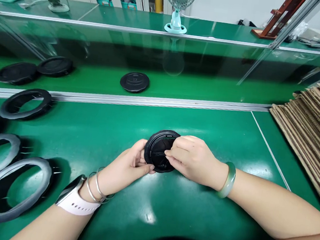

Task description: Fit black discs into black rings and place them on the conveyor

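A round black plastic cap (156, 152) with a ridged rim is held up just above the green table, its recessed inner side turned toward me. My left hand (132, 162) grips its left edge, thumb along the lower rim and fingers behind. Over the cap's right half, my right hand (193, 158) is closed in a pinch, fingertips at the middle of the recess. Whatever those fingertips hold, if anything, is hidden. Behind the metal rail lies a similar black disc (134, 82), flat on the green surface.
Several black rings, among them a large ring (15, 190), lie at the left. Two more black discs (17, 73) rest behind the rail (150, 101). Stacked cardboard sheets (311, 133) stand at the right. A fan (177, 14) is on the back table, beyond a clear panel.
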Demonstrator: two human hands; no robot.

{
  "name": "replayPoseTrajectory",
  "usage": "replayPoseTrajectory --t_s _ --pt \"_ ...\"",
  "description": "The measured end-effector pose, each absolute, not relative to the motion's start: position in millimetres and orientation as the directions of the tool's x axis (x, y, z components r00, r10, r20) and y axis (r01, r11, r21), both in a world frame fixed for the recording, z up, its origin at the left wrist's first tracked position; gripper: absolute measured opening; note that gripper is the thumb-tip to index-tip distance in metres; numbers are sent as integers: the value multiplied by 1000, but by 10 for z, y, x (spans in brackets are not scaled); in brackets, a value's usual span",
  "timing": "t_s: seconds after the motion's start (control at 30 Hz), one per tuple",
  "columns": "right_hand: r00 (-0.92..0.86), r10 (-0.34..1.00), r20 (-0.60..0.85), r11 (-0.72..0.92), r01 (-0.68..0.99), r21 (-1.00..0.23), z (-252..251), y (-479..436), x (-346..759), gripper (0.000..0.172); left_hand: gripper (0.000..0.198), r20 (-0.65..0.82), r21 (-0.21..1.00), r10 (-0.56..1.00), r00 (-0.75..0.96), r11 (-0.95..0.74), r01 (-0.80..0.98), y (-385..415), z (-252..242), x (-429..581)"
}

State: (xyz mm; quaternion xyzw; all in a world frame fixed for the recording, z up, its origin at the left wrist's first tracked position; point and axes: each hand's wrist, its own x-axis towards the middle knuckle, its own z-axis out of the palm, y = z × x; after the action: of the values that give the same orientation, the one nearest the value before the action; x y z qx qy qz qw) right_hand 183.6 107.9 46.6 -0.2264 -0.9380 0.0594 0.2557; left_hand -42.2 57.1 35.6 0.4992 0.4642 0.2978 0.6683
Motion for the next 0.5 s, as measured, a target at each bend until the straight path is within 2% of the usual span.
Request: replayPoseTrajectory --t_s 0.17,0.5 --pt "-797 433 420 901 398 -174 500 1077 1847 25 34 -322 942 858 401 333 43 577 363 -414" --pt "-830 454 323 891 426 -157 631 1059 1835 24 35 -327 940 870 370 340 31 545 398 -366"
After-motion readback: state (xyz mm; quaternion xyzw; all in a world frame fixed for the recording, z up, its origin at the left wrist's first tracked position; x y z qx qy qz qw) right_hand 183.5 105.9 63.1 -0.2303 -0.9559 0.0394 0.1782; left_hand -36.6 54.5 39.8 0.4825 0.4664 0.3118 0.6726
